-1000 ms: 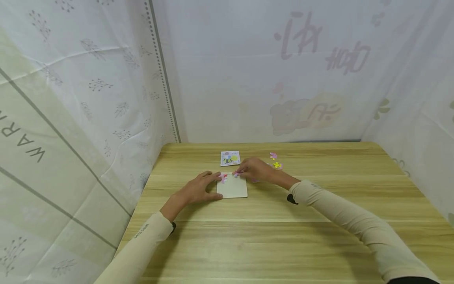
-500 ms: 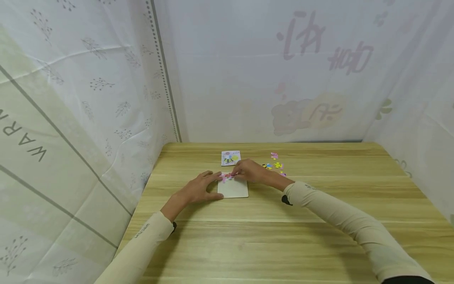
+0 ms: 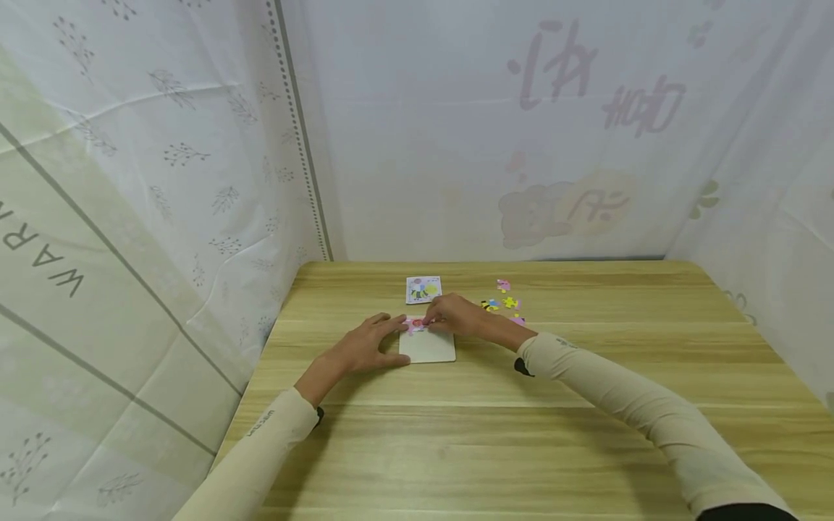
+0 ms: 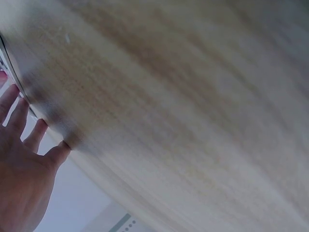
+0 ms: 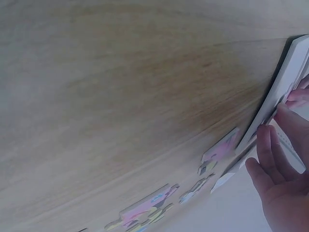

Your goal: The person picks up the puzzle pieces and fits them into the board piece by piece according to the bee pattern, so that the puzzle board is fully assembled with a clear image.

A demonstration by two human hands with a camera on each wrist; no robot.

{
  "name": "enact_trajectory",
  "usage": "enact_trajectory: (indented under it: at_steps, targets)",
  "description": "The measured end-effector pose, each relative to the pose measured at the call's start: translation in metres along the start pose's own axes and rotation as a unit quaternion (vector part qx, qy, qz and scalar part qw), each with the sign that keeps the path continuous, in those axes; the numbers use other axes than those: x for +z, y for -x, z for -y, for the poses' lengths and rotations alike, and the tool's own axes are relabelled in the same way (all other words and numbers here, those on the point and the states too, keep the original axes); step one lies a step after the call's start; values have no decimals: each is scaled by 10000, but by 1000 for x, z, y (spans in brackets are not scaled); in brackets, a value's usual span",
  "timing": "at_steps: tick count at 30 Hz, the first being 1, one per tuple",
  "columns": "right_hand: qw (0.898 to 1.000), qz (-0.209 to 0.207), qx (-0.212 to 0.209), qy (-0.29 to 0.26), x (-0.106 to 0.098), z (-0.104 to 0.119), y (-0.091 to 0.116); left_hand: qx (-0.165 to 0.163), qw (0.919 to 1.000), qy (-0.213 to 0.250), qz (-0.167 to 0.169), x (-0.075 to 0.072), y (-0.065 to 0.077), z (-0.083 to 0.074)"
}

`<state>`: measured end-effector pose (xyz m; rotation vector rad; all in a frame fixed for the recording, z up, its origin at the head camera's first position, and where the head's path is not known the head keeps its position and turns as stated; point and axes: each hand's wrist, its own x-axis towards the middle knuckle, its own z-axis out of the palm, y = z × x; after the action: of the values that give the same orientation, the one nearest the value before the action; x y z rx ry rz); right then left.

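Note:
A pale square puzzle board lies on the table, with pink puzzle pieces along its top left. My left hand rests on the board's left side, fingers and thumb spread and fairly straight; the left wrist view shows these spread fingers at an edge. At the board's top my right hand pinches a pink puzzle piece with a red patch, set against the corner piece. In the right wrist view the right fingertips meet at the board's face; the held piece is mostly hidden there.
Behind the board lies a small picture card with a bee. Several loose puzzle pieces lie to the right, among them a yellow piece and a pink piece. Patterned curtains stand behind and beside the wooden table.
My right hand has moved left along the board's top edge, bringing the pink puzzle piece up to the corner piece. The left hand has stayed in place.

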<state>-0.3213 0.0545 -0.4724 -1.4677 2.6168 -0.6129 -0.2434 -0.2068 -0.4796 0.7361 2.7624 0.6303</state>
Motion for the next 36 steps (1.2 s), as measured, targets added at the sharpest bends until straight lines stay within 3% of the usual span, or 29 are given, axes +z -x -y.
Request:
enact_trajectory:
  at_steps: [6,13,21,28,36]
  targets:
    - [9999,-23,51,134,-2,4,0,55,10000,30,-11,-1,-2,1]
    - [9981,208,532,211,-3,9,0,71,10000,26,11,-2,-3,-1]
    - [9982,151,564,158,-2,8,4,46,10000,5,71,-1,-4,1]
    - [9984,-58,519,211,-10,4,10,31,9999,-119,65,0,-3,1]
    - [9943,-149,1049,-103,-21,-13,28,23,9999,-98,4,2,0,1]
